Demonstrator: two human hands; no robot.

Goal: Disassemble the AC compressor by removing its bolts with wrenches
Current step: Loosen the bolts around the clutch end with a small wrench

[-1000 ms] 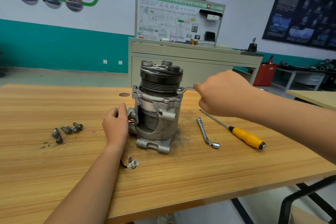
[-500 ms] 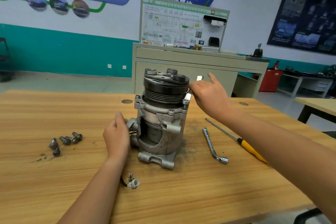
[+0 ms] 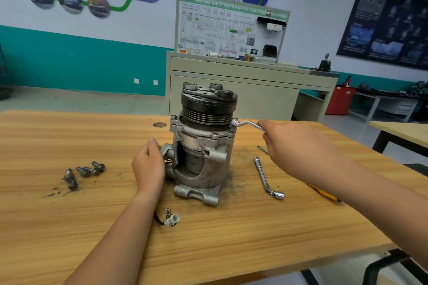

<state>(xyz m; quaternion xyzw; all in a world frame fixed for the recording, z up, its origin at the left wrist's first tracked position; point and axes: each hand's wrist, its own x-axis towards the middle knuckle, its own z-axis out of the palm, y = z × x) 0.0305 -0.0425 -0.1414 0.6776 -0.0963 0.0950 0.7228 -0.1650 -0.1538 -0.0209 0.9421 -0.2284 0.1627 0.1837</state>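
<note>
- The compressor (image 3: 203,146) stands upright on the table (image 3: 69,227); my left hand (image 3: 148,166) grips its side, bracing it.
- My right hand (image 3: 298,152) holds the wrench (image 3: 246,124), head seated at the upper right flange; a loosening step, I judge; next needs a steady, square pull.

- The left grip (image 3: 148,166) lies back-of-hand up against the left side of the compressor (image 3: 203,146), with the thumb raised along it. Its fingers are hidden and seem curled round the housing.
- The bare left forearm runs from the lower edge up to it, wrist straight.
- The right grip (image 3: 294,148) holds the handle end of the wrench (image 3: 246,124), knuckles up and fingers curled under.
- The bare right forearm reaches in from the right edge.
</note>
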